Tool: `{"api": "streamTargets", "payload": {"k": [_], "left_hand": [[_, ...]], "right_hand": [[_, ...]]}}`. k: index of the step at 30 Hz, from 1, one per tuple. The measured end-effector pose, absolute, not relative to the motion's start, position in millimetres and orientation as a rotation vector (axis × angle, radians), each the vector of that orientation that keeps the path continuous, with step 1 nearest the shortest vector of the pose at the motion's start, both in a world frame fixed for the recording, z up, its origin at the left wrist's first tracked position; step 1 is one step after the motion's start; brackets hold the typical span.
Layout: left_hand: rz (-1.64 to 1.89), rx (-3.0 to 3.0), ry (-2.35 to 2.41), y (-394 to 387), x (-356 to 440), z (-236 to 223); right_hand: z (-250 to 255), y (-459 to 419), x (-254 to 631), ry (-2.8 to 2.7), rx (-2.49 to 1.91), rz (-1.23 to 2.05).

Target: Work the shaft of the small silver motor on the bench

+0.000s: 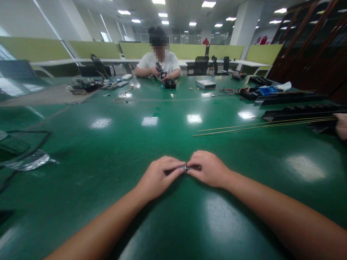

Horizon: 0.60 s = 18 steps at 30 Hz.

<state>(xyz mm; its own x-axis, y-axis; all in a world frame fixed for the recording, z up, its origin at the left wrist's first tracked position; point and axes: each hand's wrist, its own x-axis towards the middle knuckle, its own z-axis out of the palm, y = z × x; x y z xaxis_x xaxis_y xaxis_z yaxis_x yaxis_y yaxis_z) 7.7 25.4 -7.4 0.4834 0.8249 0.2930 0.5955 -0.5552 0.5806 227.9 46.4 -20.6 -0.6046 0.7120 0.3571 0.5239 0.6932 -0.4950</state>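
Small slim part, silvery in the middle and dark toward the ends (185, 168), sits between both hands, low over the green tabletop (121, 144); can't tell if it touches, or if it's one piece or two. Left hand (161, 175) has the left end pinched, thumb and fingertips nearly together; right hand (207, 168) curls in tighter on the other end. Looks light and stiff, probably metal (fingers hide most of it, so that's a guess). Silvery bit is likely slick; I'd take hold on the darker ends, fingertip pressure only. Thin gold rods (260, 125) lie beyond to the right, another person's hand (342, 126) at their far end. Clear plastic item (29, 161) at left; a co-worker in white (145, 62) sits opposite.
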Motion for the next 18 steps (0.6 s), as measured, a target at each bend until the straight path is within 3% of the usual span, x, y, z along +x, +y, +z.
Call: {"api": "streamTargets", "payload": {"k": [18], "left_hand": [[0.771,2.289,1.251,25.7,6.1,-10.5]], "right_hand": [[-19.0,46.2,227.7,-2.343,-0.948,0.499]]}}
